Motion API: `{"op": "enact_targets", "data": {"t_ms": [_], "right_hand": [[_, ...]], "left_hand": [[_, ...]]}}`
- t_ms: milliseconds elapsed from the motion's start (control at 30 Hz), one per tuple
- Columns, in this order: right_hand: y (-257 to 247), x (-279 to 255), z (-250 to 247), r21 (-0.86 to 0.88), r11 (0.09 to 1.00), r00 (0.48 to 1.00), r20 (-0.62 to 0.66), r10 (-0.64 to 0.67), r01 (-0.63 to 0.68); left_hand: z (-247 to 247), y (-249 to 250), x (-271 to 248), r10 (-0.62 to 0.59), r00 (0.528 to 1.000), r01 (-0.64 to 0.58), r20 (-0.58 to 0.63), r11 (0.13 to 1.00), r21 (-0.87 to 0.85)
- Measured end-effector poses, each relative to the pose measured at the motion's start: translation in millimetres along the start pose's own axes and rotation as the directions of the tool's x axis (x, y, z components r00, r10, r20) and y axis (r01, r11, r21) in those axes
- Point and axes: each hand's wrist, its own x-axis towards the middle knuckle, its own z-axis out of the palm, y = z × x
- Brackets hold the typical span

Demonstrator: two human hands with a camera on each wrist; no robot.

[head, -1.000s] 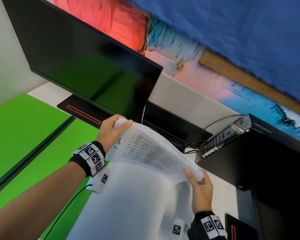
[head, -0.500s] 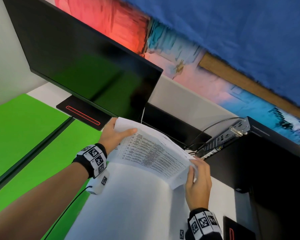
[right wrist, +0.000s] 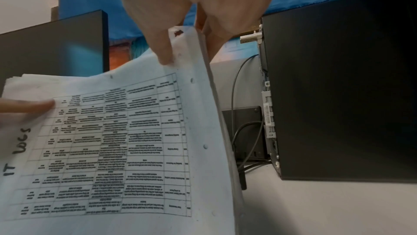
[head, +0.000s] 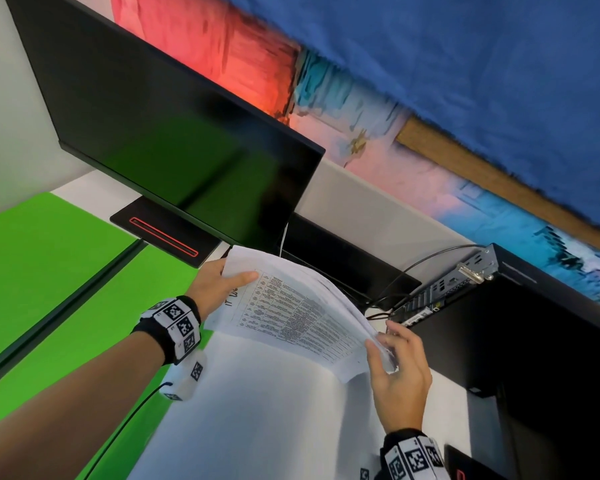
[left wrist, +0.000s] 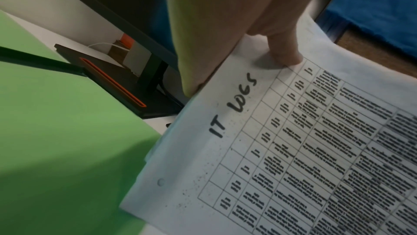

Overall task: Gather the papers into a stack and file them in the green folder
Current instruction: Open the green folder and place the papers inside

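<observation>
A stack of white papers (head: 291,306) with a printed table and "IT LOGS" handwritten on top is held in the air between both hands, in front of the monitor. My left hand (head: 229,275) grips its left end, thumb (left wrist: 284,53) on the top sheet (left wrist: 270,149) and fingers behind. My right hand (head: 385,344) pinches the right edge, which has punched holes, between thumb (right wrist: 164,49) and fingers; the stack (right wrist: 124,140) curves between the hands. The green folder (head: 49,271) lies open on the left, a dark spine (head: 66,296) between its halves, also seen in the left wrist view as the green folder (left wrist: 56,131).
A black monitor (head: 174,133) stands just behind the papers, its base (head: 167,233) with a red line touching the folder's far edge. A black computer case (head: 534,341) with cables (head: 430,261) stands at the right. White desk surface (head: 257,410) lies below the papers.
My right hand has moved from under the stack's lower right corner to its right edge, thumb now on top. The stack has flattened and shifted slightly toward the monitor.
</observation>
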Motion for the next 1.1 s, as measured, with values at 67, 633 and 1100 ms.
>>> {"op": "enact_targets", "data": {"t_ms": [67,633,1100], "right_hand": [[7,-1,-3,0.03,0.999,0.995,0.091,0.04,-0.043],[30,-13,10,0.306,0.731,0.791,0.291,0.539,-0.61],[20,-17,5,0.38,0.639,0.743,0.301,0.598,-0.669]], "left_hand": [[0,-1,1,-0.011,1.0,0.011,0.005,1.0,-0.027],[-7,-5,8,-0.023,0.998,0.026,0.055,0.998,-0.062],[1,4,-4,0.101,0.991,-0.106,0.092,0.993,0.052]]}}
